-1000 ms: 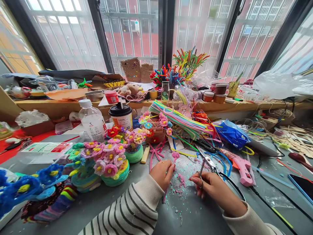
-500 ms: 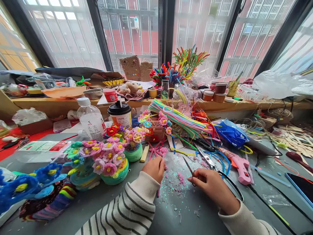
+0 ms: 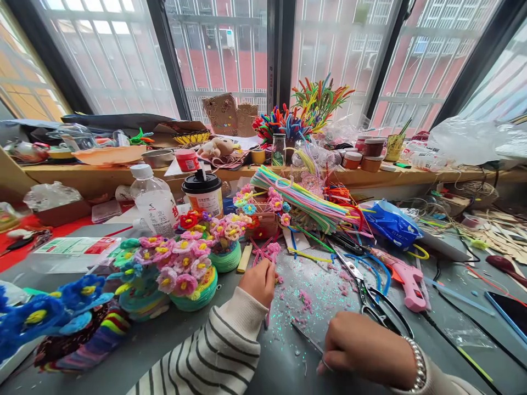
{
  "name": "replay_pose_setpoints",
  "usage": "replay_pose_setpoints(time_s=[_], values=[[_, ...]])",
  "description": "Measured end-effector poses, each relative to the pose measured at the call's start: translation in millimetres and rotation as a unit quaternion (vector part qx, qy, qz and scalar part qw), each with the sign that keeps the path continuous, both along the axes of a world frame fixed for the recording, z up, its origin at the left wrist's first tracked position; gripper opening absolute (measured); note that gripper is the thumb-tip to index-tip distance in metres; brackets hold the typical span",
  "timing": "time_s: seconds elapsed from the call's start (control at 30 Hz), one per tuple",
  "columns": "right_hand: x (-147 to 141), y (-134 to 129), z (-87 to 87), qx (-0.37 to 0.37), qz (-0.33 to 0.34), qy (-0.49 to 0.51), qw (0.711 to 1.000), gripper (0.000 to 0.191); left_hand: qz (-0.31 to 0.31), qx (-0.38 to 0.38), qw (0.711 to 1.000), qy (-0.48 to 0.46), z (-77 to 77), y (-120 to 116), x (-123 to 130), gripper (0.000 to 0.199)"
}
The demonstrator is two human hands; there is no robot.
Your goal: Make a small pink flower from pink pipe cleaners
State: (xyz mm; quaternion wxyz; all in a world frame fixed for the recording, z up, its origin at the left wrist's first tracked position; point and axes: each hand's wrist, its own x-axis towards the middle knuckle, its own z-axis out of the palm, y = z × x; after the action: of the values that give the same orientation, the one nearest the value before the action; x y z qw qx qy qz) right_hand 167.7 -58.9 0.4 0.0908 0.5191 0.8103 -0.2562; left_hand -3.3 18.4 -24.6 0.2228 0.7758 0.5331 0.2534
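My left hand (image 3: 258,282) is closed in a pinch around a pink fuzzy pipe-cleaner flower (image 3: 273,250). Its petals show above my fingers, and a pink stem hangs below them. Low over the table, my right hand (image 3: 364,348) is turned palm down, its curled fingers on the end of a slim, pointed metal tool (image 3: 307,337). The tool's tip points left and away from me; my hand hides part of it, so I cannot tell whether it is small scissors or tweezers. Pink fluff scraps (image 3: 304,300) and glitter lie between my hands.
Large black-handled scissors (image 3: 362,282) lie beyond my right hand, near a pink glue gun (image 3: 405,274) with its cord. Finished pots of pipe-cleaner flowers (image 3: 185,263) crowd the left. A pipe-cleaner bundle (image 3: 300,195), a bottle (image 3: 154,206) and a lidded cup (image 3: 203,197) stand behind.
My right hand has come nearer and turned palm down, and the pointed tool has swung lower and flatter. My left hand with the pink flower has barely moved.
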Motion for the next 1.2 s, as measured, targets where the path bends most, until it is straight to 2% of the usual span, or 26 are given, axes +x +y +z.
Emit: replay_pose_setpoints(time_s=[0.17, 0.3, 0.37, 0.43, 0.5, 0.6, 0.7, 0.8, 0.87, 0.97, 1.07, 1.2], values=[[22.7, 12.7, -5.2, 0.0, -0.048, 0.022, 0.999, 0.032, 0.001, 0.007, 1.0, 0.026, 0.2, -1.3, -0.1, 0.022], [33.6, 16.5, -0.9, 0.029, -0.101, -0.004, 0.994, 0.041, 0.005, 0.011, 1.0, 0.023, 1.3, -2.3, 0.7, 0.022], [24.7, 13.5, 2.6, 0.041, -0.076, 0.02, 0.996, 0.039, 0.009, 0.013, 1.0, 0.019, 2.5, -2.7, 1.1, 0.022], [8.3, 9.5, 4.5, 0.013, 0.001, 0.089, 0.996, 0.03, 0.017, 0.006, 1.0, 0.022, 3.5, -2.7, 1.1, 0.023], [-7.6, 7.5, 3.9, 0.003, 0.032, 0.077, 0.996, 0.022, 0.028, -0.001, 0.999, 0.025, 3.9, -2.4, 1.0, 0.025], [-12.1, 12.2, 0.4, 0.016, 0.001, 0.045, 0.999, 0.024, 0.036, -0.003, 0.999, 0.028, 3.0, -1.6, 0.9, 0.025], [7.3, 21.8, -1.7, 0.02, -0.026, 0.037, 0.999, 0.042, 0.037, -0.002, 0.999, 0.03, 1.3, -1.2, 0.6, 0.024], [22.3, 27.9, -1.2, 0.033, -0.103, 0.006, 0.994, 0.046, 0.044, 0.015, 0.998, 0.046, -0.7, -0.5, -0.7, 0.024], [17.2, 27.5, -1.3, 0.054, -0.09, 0.024, 0.994, 0.045, 0.048, 0.04, 0.996, 0.067, -2.0, 0.4, -1.8, 0.025], [-6.3, 24.1, -3.3, 0.034, -0.013, 0.086, 0.996, 0.037, 0.046, 0.066, 0.993, 0.09, -3.0, 1.3, -2.5, 0.025], [-19.8, 26.5, -5.3, -0.001, -0.048, 0.091, 0.995, 0.039, 0.047, 0.055, 0.992, 0.099, -1.7, 0.9, -1.6, 0.025], [1.4, 37.7, -4.5, 0.032, -0.118, 0.05, 0.991, 0.047, 0.051, 0.027, 0.992, 0.108, 0.9, 0.0, 0.4, 0.025]])
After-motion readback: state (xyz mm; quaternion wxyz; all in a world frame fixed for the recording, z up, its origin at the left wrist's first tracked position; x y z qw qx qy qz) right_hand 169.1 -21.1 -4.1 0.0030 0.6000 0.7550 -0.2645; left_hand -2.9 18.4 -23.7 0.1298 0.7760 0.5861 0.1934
